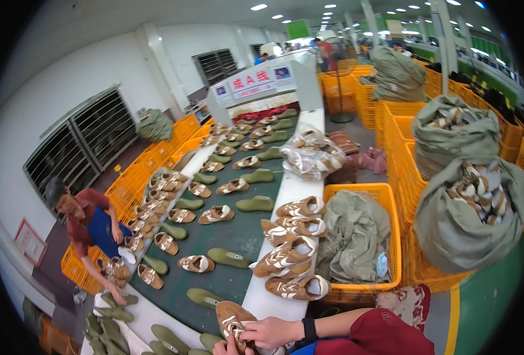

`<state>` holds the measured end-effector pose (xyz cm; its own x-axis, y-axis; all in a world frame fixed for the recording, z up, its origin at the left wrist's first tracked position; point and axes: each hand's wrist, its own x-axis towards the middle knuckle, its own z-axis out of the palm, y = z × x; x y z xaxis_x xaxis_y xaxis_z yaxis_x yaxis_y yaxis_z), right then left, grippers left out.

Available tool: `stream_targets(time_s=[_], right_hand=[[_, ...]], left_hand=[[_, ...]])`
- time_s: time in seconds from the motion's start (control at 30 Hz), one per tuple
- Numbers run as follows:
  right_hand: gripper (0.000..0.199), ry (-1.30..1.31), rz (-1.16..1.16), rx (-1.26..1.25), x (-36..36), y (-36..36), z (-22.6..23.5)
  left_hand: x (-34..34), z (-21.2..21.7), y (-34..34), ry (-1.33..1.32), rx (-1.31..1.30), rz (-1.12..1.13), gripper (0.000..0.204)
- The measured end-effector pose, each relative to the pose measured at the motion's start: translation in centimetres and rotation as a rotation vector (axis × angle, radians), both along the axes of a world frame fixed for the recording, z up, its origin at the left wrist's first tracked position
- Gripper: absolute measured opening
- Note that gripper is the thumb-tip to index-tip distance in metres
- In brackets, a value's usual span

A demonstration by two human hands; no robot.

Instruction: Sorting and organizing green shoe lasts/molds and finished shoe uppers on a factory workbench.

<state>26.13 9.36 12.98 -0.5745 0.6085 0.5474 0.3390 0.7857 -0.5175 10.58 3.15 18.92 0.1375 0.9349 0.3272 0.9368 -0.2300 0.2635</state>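
Observation:
At the lower edge, a brown sneaker (pixel 231 315) with white stripes and laces is between my two hands, toe pointing away from me. My right hand (pixel 268 332), below a black wristband, has its fingers closed at the laces and opening. Only part of my left hand (pixel 231 347) shows; its bent fingers grip the lacing from the near side. The sneaker's heel is mostly hidden by my hands. Just beyond it, an olive-green shoe last (pixel 204 297) lies on the green conveyor belt (pixel 238 234). More lasts (pixel 168 338) lie left of my hands.
Sneakers and lasts run in rows up the belt. Several sneakers (pixel 297 288) stand on the white right ledge, with a plastic-wrapped bundle (pixel 312 157) farther on. An orange crate (pixel 397 236) holds grey-green cloth. Shoe-filled sacks (pixel 451 236) stand at right. A co-worker (pixel 90 222) reaches toward lasts at left.

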Motion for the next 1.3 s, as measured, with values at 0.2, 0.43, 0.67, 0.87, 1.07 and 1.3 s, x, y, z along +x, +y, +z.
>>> stream_targets(time_s=[0.2, 0.43, 0.67, 0.87, 1.07, 1.3], right_hand=[[0.03, -0.062, -0.041, 0.004, 0.0, -1.6, 0.9], [0.02, -0.025, -0.105, -0.015, -0.3, -3.0, 0.6], [0.007, -0.091, 0.027, -0.161, 0.4, -3.9, -0.8], [0.015, -0.037, 0.004, -0.294, 1.4, -4.9, -1.0], [0.024, 0.091, -0.183, -0.142, 0.0, -4.5, 0.4], [0.023, 0.218, -0.165, -0.24, 1.0, -4.7, -0.5]], left_hand=[[-1.2, 0.0, 0.0, -0.153, -0.071, -0.146, 0.038], [-1.2, 0.3, -0.5, -0.26, -0.095, -0.172, 0.037], [-3.1, -4.6, 0.2, -0.336, -0.094, -0.299, 0.04], [-4.0, -3.9, 0.0, -0.324, -0.083, -0.509, 0.034], [-2.2, -1.7, 0.1, -0.101, -0.036, -0.477, 0.036], [-3.2, -1.2, -0.5, -0.099, -0.013, -0.597, 0.022]])
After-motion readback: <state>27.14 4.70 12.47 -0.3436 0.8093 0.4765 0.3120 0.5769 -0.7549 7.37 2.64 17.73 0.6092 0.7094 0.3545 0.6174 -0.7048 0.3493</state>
